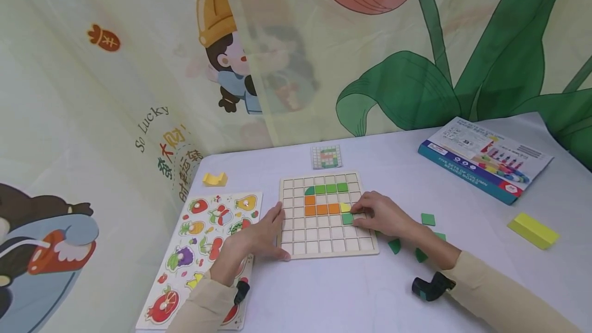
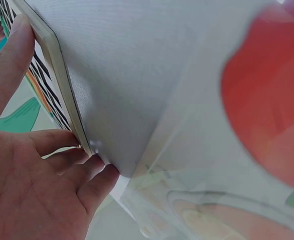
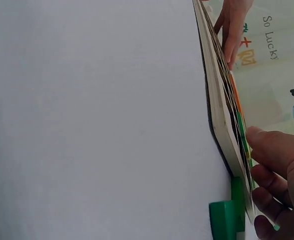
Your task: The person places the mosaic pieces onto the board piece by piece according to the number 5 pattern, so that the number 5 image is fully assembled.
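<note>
A wooden grid board (image 1: 319, 248) lies on the white table. Several tiles sit in its cells: green ones (image 1: 331, 188) across the top, orange ones (image 1: 322, 209) below, then a yellow tile (image 1: 345, 207) with a green tile (image 1: 347, 218) beneath it. My left hand (image 1: 256, 238) rests against the board's left edge, thumb at the near corner; the left wrist view shows fingertips touching the board's rim (image 2: 61, 90). Over the board's right side, my right hand (image 1: 381, 214) has bent fingertips beside the yellow and lower green tiles. No piece is visible between them.
Loose green tiles (image 1: 428, 219) lie right of the board. A small pattern card (image 1: 326, 157) is behind it. Left is a fruit picture board (image 1: 185, 251) and a yellow arch block (image 1: 215, 179); right are a yellow block (image 1: 533, 230) and a printed box (image 1: 485, 158).
</note>
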Tool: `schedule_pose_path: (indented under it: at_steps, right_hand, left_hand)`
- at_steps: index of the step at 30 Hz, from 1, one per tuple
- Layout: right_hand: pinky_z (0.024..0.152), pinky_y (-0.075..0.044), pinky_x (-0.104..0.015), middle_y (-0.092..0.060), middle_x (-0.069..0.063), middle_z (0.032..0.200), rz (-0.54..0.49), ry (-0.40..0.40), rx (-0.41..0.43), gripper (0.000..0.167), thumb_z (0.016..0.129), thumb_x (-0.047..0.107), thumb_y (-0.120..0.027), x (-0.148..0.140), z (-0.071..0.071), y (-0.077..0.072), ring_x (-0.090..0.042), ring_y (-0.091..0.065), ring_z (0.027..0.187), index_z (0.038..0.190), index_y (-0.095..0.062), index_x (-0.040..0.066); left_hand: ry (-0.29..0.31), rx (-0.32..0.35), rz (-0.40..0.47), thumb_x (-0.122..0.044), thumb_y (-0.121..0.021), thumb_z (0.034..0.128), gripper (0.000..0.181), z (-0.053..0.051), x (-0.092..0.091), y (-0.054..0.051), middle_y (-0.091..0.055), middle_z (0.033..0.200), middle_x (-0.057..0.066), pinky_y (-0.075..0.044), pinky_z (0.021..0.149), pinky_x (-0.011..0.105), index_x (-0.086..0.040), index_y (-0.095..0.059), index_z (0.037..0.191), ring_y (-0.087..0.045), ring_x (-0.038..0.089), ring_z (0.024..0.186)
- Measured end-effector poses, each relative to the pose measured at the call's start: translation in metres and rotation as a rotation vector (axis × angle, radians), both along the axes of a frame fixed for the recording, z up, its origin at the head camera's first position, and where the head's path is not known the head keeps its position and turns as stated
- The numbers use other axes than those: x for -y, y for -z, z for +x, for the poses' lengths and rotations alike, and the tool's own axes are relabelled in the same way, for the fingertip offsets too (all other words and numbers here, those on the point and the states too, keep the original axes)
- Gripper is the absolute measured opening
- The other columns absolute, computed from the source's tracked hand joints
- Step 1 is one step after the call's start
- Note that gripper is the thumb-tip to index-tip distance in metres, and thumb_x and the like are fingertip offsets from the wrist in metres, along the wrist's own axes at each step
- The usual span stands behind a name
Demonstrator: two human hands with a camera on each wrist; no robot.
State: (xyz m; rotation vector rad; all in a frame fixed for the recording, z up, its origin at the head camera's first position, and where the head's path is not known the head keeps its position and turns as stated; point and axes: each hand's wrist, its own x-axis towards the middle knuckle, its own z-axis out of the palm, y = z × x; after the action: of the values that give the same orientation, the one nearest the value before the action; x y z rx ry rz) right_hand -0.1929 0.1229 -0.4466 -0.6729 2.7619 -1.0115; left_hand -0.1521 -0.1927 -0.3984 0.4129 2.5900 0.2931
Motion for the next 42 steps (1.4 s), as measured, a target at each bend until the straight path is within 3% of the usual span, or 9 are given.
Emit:
schedule_pose_path:
  at_steps: [4, 14, 24, 32, 42]
  right_hand:
    - [0.076, -0.049, -0.025, -0.064, 0.003, 0.1, -0.016, 0.034, 0.032, 0.023, 0.084, 0.026, -0.076, -0.015, -0.002, -0.005, -0.015, -0.052, 0.091, 0.105, -0.074, 0.017]
    - [0.068, -0.048, -0.017, -0.064, -0.002, 0.1, 0.048, 0.118, 0.002, 0.028, 0.087, 0.028, -0.073, -0.086, 0.002, -0.017, -0.016, -0.053, 0.09, 0.111, -0.071, 0.013]
    - [0.077, -0.046, -0.009, -0.066, -0.006, 0.111, 0.087, 0.151, 0.045, 0.038, 0.083, 0.036, -0.075, -0.145, 0.021, -0.004, -0.024, -0.057, 0.103, 0.114, -0.069, 0.014]
    - [0.079, -0.046, -0.007, -0.063, -0.005, 0.111, 0.077, 0.166, 0.02, 0.039, 0.082, 0.039, -0.076, -0.151, 0.028, 0.005, -0.026, -0.058, 0.106, 0.112, -0.069, 0.017]
    - [0.078, -0.045, -0.006, -0.064, -0.006, 0.109, 0.089, 0.161, -0.018, 0.035, 0.082, 0.033, -0.077, -0.146, 0.027, 0.005, -0.025, -0.058, 0.103, 0.111, -0.069, 0.015]
  left_hand:
    - [0.005, -0.002, 0.0, -0.042, -0.08, 0.0767, 0.106, 0.0, 0.0, 0.0, -0.005, 0.165, 0.011, -0.036, 0.113, 0.044, -0.004, -0.018, 0.155, -0.015, 0.028, 0.151]
    - [-0.007, 0.011, 0.013, -0.042, -0.08, 0.0767, 0.106, 0.0, 0.0, -0.001, -0.003, 0.165, 0.01, -0.034, 0.115, 0.045, -0.005, -0.018, 0.155, -0.013, 0.028, 0.151]
    - [-0.007, 0.012, 0.014, -0.042, -0.08, 0.0767, 0.106, 0.001, -0.001, -0.002, -0.004, 0.165, 0.01, -0.034, 0.115, 0.044, -0.004, -0.018, 0.155, -0.014, 0.028, 0.151]
    - [-0.007, 0.011, 0.01, -0.041, -0.08, 0.0773, 0.106, 0.001, -0.001, -0.002, -0.004, 0.165, 0.011, -0.033, 0.116, 0.044, -0.003, -0.018, 0.154, -0.014, 0.028, 0.151]
    - [0.01, -0.004, 0.011, -0.042, -0.08, 0.0769, 0.106, 0.001, 0.0, -0.001, -0.005, 0.164, 0.012, -0.034, 0.115, 0.044, -0.002, -0.019, 0.154, -0.015, 0.029, 0.151]
